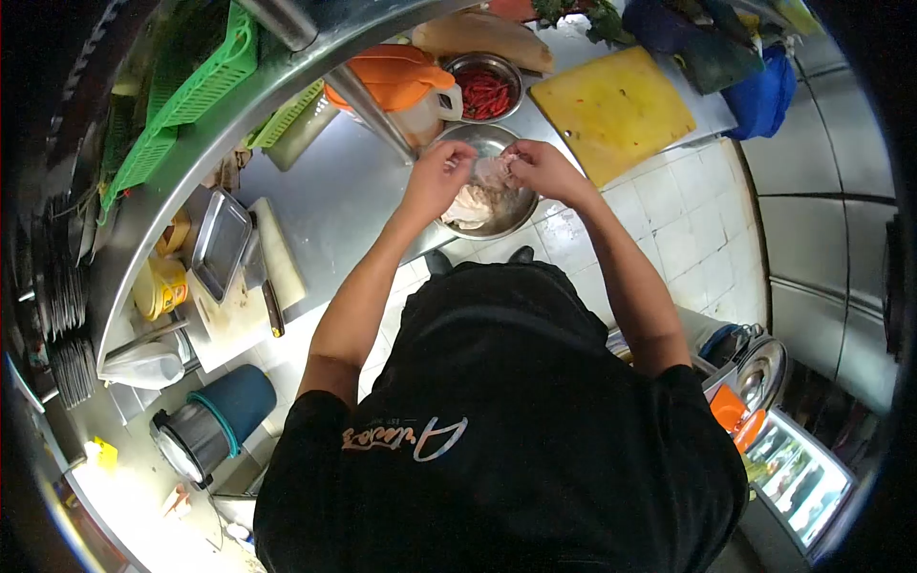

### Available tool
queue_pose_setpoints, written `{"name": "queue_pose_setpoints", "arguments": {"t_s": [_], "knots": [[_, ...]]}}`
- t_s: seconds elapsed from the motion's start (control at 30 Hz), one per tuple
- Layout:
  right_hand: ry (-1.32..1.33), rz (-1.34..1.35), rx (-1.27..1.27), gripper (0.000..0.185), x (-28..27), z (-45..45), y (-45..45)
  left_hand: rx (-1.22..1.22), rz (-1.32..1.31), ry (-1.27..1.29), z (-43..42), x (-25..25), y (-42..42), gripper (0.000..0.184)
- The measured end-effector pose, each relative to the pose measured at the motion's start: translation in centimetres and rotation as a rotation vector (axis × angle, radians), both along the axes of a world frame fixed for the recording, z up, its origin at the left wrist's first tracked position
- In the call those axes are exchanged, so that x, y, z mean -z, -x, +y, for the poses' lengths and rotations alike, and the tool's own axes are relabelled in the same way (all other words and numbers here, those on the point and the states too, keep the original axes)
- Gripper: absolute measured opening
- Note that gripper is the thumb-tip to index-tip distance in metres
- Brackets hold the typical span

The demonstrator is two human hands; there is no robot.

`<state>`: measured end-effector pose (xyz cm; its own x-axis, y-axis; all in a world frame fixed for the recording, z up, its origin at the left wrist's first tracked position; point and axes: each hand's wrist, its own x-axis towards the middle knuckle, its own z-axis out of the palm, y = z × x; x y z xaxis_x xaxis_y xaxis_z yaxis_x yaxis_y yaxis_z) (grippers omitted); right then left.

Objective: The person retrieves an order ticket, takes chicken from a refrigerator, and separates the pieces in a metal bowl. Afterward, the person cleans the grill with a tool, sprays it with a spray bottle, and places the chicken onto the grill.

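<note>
Pale meat-like piece was up between your hands, over the metal bowl, just above the middle of the frame. Your right hand had its fingers pinched on the piece's right end. Your left hand was at the bowl's left rim, fingers bent inward; couldn't tell if they gripped anything, fingertips too small to read. A bigger pale lump lay in the bowl, lower left of your piece.

Bowl sat at the edge of the steel counter, white floor tiles showing below and right of it. Just above it, top centre: 2nd metal bowl, holding red chillies. Left of that, a clear jug and an orange lid. Yellow cutting board lay flat, upper right of your bowl, with a blue bag beyond it.

Left of the frame: you had a black-handled knife by the pale cutting board, a metal tray next to it, and a yellow tub further left. Green crate was at upper left, bucket at lower left. Your black shirt filled the bottom centre.
</note>
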<state>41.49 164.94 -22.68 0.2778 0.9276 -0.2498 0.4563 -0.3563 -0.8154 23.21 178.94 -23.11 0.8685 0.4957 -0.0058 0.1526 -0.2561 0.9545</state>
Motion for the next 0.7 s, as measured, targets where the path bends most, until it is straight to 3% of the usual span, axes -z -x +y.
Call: {"name": "queue_pose_setpoints", "arguments": {"t_s": [0.07, 0.13, 0.2, 0.33, 0.5, 0.63, 0.7], "knots": [[-0.075, 0.478, 0.086, 0.028, -1.2, -0.9, 0.0, 0.02, -0.052, 0.263, 0.0, -0.2, -0.6, 0.025], [-0.125, 0.629, 0.108, 0.029, -2.5, -1.1, 0.1, 0.112, -0.108, 0.492, 0.0, -0.9, -1.0, 0.032], [-0.192, 0.811, 0.195, 0.032, -2.9, -1.2, 0.3, 0.128, -0.091, 0.554, -0.1, -1.4, -1.1, 0.034], [-0.2, 0.693, 0.25, 0.033, -4.0, -1.8, 0.2, 0.063, 0.087, 0.627, 0.5, -1.9, -1.5, 0.033], [-0.179, 0.44, 0.282, 0.034, -1.4, -2.9, 0.8, -0.029, 0.086, 0.458, 0.9, -2.4, -1.9, 0.032], [-0.142, 0.697, 0.385, 0.033, 0.3, -3.2, 1.3, -0.016, 0.14, 0.191, 2.2, -2.7, -1.7, 0.031], [-0.208, 0.85, 0.385, 0.033, 0.6, -3.2, 1.6, -0.025, 0.109, 0.229, 2.0, -3.5, -1.6, 0.03]]}}
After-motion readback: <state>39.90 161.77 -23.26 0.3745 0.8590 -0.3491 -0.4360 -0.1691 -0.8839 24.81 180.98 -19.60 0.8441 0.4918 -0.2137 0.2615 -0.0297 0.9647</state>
